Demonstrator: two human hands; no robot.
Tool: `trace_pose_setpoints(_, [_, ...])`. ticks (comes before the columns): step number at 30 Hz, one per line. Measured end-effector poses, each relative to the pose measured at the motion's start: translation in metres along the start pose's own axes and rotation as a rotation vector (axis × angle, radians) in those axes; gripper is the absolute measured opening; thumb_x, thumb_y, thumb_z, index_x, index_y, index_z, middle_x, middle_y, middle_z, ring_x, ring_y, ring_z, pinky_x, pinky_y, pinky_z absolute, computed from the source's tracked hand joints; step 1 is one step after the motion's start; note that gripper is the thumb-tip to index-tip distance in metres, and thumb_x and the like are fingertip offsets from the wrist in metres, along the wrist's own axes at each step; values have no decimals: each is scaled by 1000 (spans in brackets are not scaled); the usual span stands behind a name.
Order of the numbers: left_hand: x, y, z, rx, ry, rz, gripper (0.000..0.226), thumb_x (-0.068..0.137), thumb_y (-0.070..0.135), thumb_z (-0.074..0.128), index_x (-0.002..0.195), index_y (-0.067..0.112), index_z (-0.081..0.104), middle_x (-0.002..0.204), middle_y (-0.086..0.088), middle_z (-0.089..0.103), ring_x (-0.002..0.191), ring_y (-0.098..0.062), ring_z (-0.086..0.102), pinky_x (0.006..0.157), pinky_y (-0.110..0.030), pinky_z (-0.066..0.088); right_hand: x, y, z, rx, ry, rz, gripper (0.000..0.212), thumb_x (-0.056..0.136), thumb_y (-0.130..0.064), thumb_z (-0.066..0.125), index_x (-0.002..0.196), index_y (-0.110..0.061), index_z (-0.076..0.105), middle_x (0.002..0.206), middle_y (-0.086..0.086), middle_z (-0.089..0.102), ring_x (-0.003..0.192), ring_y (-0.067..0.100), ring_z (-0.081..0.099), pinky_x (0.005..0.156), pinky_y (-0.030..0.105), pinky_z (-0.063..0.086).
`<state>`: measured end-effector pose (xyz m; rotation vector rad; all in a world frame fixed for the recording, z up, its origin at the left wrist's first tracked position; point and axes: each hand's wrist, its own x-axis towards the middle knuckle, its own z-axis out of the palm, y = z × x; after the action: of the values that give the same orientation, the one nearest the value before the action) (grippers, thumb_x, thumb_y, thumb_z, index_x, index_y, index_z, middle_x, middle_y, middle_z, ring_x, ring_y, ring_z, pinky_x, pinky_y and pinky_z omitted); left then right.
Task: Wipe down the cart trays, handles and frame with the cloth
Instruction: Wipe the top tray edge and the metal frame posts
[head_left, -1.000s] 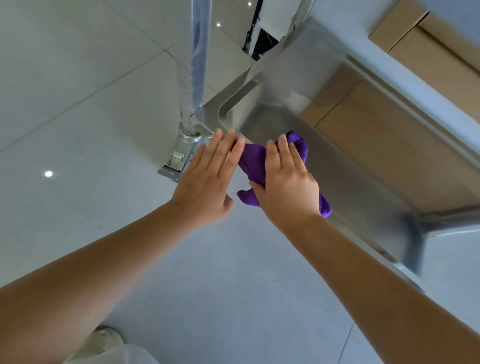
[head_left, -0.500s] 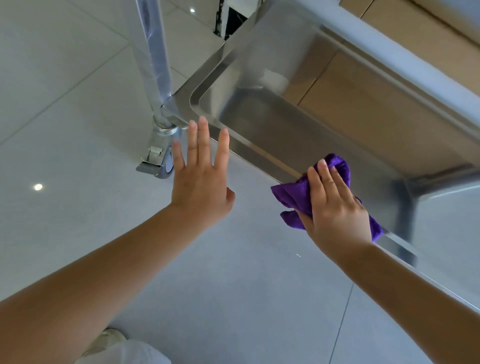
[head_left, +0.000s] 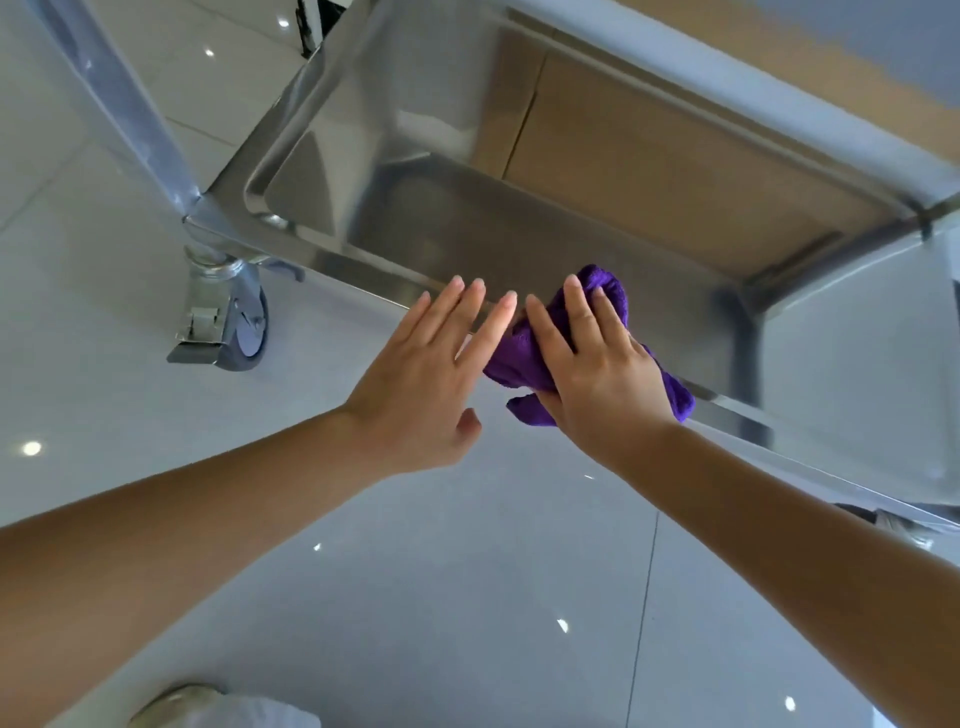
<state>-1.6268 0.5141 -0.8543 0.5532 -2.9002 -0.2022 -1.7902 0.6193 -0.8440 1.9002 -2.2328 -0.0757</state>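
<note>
I see my right hand (head_left: 597, 374) pressing the purple cloth (head_left: 524, 358) flat against the near rim of the lowest cart tray (head_left: 467, 228), roughly midway along that edge. The fingers (head_left: 576, 306) lie straight and close together on top of the cloth, with the thumb tucked under its near side, so the cloth is pinned between palm and metal; bunched folds stick out past the fingertips on the far side and beyond the wrist on the right. My left hand (head_left: 421, 395) is just left of it, fingers straight and slightly fanned, holding nothing; its fingertips reach the tray's near rim, and the index finger lies right beside the cloth, though I cannot tell whether they touch. At the tray's left corner an upright frame post (head_left: 119, 104) runs down to a caster wheel (head_left: 244, 322) standing on the glossy tiled floor (head_left: 467, 597). Another frame leg (head_left: 748, 353) drops at the right. A brown panel (head_left: 675, 166) shows beyond the tray, and a shoe (head_left: 171, 704) peeks in at the near edge
</note>
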Motion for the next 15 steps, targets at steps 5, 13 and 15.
trace_pose_setpoints(5, [-1,-9,0,171,-74,108,103,53,21,72,143,4,24,145,-30,29,134,-46,29,107,-50,23,-31,35,1,-73,-21,-48,75,72,-42,75,135,-8,50,127,34,51,109,50,55,66,53,56])
trace_pose_setpoints(13, [4,-4,-9,262,-166,69,111,58,17,72,147,8,7,149,-30,20,137,-46,20,109,-48,17,-82,83,13,-142,17,2,71,81,-20,73,139,-2,36,133,29,49,114,47,54,70,52,56])
trace_pose_setpoints(15, [6,8,-14,274,-243,15,107,73,24,64,147,8,-11,152,-29,0,141,-44,0,112,-49,0,-84,81,15,-145,32,36,70,81,-20,74,138,1,37,133,26,50,114,45,55,71,51,57])
